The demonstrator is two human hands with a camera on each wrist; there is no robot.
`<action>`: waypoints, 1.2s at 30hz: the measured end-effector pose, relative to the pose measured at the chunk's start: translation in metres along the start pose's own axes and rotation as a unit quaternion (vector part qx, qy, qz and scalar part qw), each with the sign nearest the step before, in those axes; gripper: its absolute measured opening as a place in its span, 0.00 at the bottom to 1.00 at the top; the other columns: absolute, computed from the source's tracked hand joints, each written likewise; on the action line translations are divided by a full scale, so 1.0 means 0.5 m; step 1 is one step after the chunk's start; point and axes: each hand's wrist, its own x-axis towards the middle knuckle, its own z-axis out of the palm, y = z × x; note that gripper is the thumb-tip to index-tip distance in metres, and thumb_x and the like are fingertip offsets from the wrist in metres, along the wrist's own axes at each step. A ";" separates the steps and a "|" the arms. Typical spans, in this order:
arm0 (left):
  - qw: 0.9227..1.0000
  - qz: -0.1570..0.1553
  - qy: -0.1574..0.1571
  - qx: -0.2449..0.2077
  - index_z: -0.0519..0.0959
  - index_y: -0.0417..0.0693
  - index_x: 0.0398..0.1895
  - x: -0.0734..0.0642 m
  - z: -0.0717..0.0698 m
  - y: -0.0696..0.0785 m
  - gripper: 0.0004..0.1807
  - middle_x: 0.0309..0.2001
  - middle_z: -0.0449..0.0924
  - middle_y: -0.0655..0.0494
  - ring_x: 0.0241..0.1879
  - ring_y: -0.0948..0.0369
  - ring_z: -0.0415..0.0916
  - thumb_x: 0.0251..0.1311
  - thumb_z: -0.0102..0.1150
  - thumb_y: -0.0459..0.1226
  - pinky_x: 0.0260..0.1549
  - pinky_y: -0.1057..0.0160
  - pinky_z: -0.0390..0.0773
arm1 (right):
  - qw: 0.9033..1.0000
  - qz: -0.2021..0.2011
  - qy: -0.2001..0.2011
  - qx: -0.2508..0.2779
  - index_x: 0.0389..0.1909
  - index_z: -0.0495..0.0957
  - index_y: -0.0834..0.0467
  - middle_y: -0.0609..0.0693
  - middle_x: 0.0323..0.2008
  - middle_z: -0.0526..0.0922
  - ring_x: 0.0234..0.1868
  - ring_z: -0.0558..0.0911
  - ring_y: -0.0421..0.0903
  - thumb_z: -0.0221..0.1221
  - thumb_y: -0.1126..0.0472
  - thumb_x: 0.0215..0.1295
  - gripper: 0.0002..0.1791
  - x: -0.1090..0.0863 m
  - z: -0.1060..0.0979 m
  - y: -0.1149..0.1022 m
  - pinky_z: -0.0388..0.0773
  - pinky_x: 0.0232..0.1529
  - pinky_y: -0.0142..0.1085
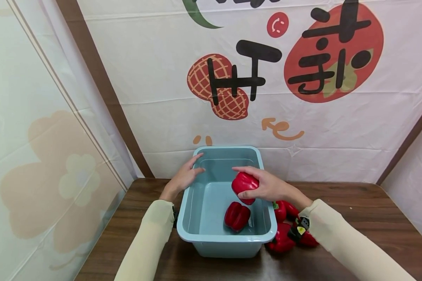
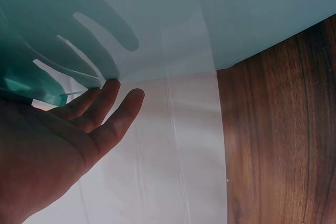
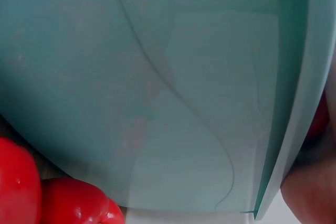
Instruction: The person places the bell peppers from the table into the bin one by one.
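Observation:
A light blue plastic basin stands on the wooden table. My right hand grips a red bell pepper over the basin's right side, thumb below and fingers above it. Another red bell pepper lies on the basin floor near the front. At the basin's left rim my left hand rests with its fingers spread and relaxed; the left wrist view shows the fingers against the outer wall. In the right wrist view the basin wall hides most of the right hand.
Several red bell peppers lie on the table just right of the basin, partly under my right wrist. Behind the basin hangs a printed white cloth, with another cloth wall at the left.

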 end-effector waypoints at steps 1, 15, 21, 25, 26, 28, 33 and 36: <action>1.000 0.000 0.000 0.000 0.51 0.59 0.79 0.000 0.000 0.000 0.35 0.79 0.42 0.47 0.73 0.41 0.53 0.71 0.46 0.42 0.63 0.33 0.61 | 1.000 0.000 -0.001 -0.002 0.73 0.62 0.50 0.55 0.61 0.71 0.60 0.72 0.57 0.72 0.58 0.53 0.46 0.000 0.001 0.000 0.83 0.43 0.42; 1.000 0.002 0.002 -0.004 0.51 0.59 0.79 -0.003 0.000 -0.001 0.35 0.79 0.42 0.47 0.74 0.41 0.51 0.71 0.47 0.43 0.64 0.32 0.59 | 0.999 0.016 -0.006 -0.028 0.75 0.60 0.50 0.55 0.62 0.71 0.60 0.72 0.56 0.72 0.55 0.52 0.49 -0.001 0.010 -0.001 0.83 0.43 0.40; 1.000 0.003 0.000 -0.009 0.51 0.57 0.79 -0.003 -0.001 0.000 0.35 0.79 0.43 0.46 0.72 0.41 0.54 0.70 0.46 0.42 0.63 0.32 0.61 | 0.999 0.030 -0.010 -0.031 0.76 0.56 0.51 0.55 0.62 0.72 0.59 0.73 0.55 0.72 0.53 0.52 0.51 -0.001 0.010 -0.003 0.84 0.43 0.41; 1.000 0.007 0.000 -0.012 0.51 0.56 0.79 -0.002 -0.002 0.000 0.35 0.79 0.43 0.45 0.72 0.40 0.54 0.70 0.46 0.41 0.62 0.32 0.62 | 0.999 0.029 -0.014 -0.041 0.77 0.55 0.52 0.54 0.61 0.72 0.58 0.74 0.55 0.72 0.53 0.52 0.52 0.001 0.010 -0.003 0.84 0.43 0.40; 1.000 0.008 0.000 -0.011 0.51 0.56 0.79 -0.002 -0.002 0.000 0.35 0.79 0.44 0.45 0.72 0.40 0.54 0.70 0.46 0.42 0.62 0.32 0.62 | 0.998 0.028 -0.015 -0.045 0.77 0.55 0.52 0.54 0.61 0.73 0.58 0.74 0.54 0.72 0.53 0.52 0.52 0.001 0.011 -0.003 0.84 0.42 0.40; 1.000 0.010 0.001 -0.010 0.51 0.56 0.79 -0.002 -0.002 0.000 0.35 0.79 0.43 0.45 0.73 0.40 0.53 0.70 0.46 0.42 0.63 0.32 0.62 | 0.998 0.026 -0.017 -0.052 0.77 0.56 0.52 0.54 0.60 0.73 0.57 0.74 0.54 0.72 0.52 0.52 0.52 0.002 0.011 -0.001 0.84 0.42 0.39; 1.000 0.008 0.001 -0.008 0.52 0.55 0.79 -0.010 -0.002 0.012 0.35 0.79 0.43 0.45 0.73 0.40 0.52 0.70 0.47 0.42 0.63 0.33 0.61 | 0.996 0.021 -0.015 -0.082 0.76 0.56 0.53 0.53 0.59 0.75 0.56 0.75 0.52 0.72 0.51 0.52 0.52 0.003 0.015 -0.002 0.83 0.41 0.37; 1.000 0.008 0.008 -0.007 0.53 0.58 0.79 -0.003 0.001 0.001 0.35 0.79 0.45 0.47 0.73 0.42 0.54 0.70 0.47 0.42 0.63 0.33 0.62 | 0.994 0.021 -0.012 -0.105 0.76 0.57 0.53 0.53 0.58 0.76 0.56 0.75 0.52 0.71 0.50 0.52 0.51 0.002 0.017 -0.003 0.83 0.40 0.35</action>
